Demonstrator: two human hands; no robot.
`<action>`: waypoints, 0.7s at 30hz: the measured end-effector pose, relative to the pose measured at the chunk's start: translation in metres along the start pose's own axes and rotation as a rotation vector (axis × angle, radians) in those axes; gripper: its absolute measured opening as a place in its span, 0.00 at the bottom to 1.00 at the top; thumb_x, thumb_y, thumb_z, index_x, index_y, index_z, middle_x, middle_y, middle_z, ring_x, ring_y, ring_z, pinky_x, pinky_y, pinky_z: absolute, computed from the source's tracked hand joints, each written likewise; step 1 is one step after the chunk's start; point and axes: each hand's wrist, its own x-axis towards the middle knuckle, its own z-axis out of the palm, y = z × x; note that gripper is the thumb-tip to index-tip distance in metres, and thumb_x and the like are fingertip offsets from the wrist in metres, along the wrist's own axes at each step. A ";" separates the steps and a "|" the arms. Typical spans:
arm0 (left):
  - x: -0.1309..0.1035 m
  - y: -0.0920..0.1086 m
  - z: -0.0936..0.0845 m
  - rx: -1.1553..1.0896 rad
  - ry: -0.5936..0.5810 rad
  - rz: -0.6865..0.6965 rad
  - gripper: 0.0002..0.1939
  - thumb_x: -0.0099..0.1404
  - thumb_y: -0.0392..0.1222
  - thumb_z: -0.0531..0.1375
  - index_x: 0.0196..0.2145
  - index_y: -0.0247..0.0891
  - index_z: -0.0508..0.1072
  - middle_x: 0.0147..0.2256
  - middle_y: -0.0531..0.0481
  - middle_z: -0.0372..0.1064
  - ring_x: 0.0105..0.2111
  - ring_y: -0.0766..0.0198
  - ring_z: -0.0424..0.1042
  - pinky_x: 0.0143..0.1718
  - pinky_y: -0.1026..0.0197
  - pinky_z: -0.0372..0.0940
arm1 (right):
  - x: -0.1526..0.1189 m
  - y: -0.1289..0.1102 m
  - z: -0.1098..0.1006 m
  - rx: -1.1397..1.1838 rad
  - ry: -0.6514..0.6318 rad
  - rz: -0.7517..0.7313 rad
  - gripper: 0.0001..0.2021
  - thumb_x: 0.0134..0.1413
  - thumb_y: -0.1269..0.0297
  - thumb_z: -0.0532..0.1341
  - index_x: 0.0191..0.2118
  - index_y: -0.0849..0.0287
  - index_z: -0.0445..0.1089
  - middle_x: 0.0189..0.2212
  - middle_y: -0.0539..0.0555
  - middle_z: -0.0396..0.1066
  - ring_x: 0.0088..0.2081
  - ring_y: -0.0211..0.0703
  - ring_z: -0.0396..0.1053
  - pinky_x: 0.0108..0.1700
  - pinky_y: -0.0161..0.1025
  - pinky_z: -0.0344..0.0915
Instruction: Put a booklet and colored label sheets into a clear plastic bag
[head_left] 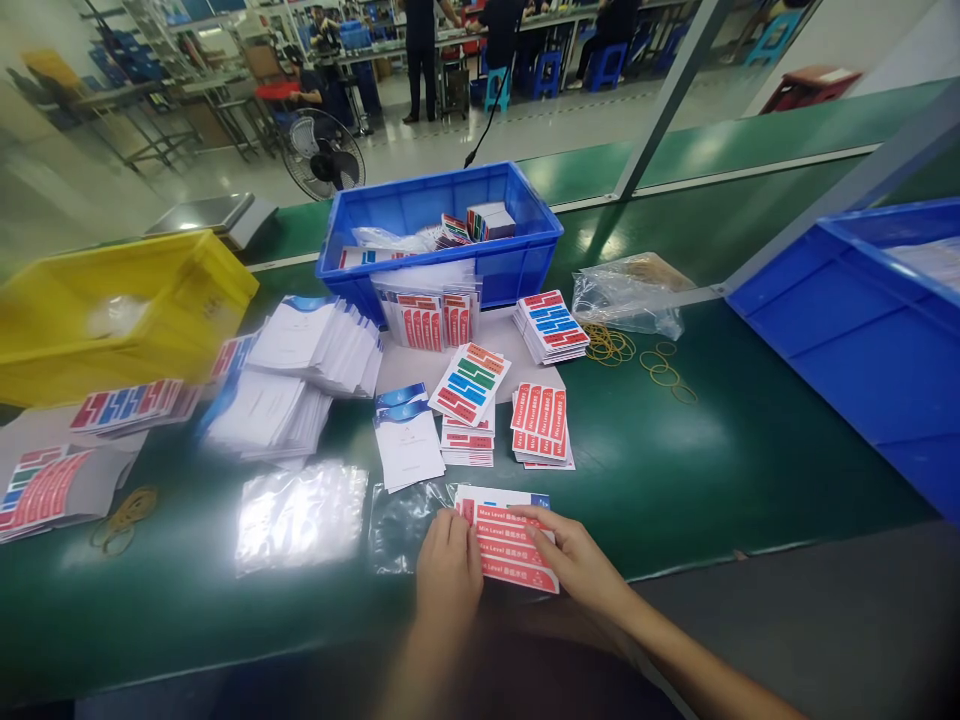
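Green conveyor belt (712, 470) stretches ahead; left hand (448, 572) and right hand (577, 560) both pinch a red-and-white label sheet (510, 548), its blurred near edge covered by fingers.

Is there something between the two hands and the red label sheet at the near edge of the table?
No. The left hand and the right hand rest directly on the red label sheet; nothing visible lies between them and it.
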 end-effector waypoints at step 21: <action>0.000 0.003 -0.009 -0.065 0.018 -0.046 0.02 0.67 0.32 0.49 0.36 0.36 0.59 0.32 0.48 0.60 0.31 0.64 0.62 0.30 0.63 0.60 | 0.014 -0.016 0.024 -0.094 -0.009 -0.152 0.20 0.66 0.58 0.46 0.55 0.63 0.61 0.48 0.59 0.66 0.46 0.43 0.67 0.46 0.38 0.63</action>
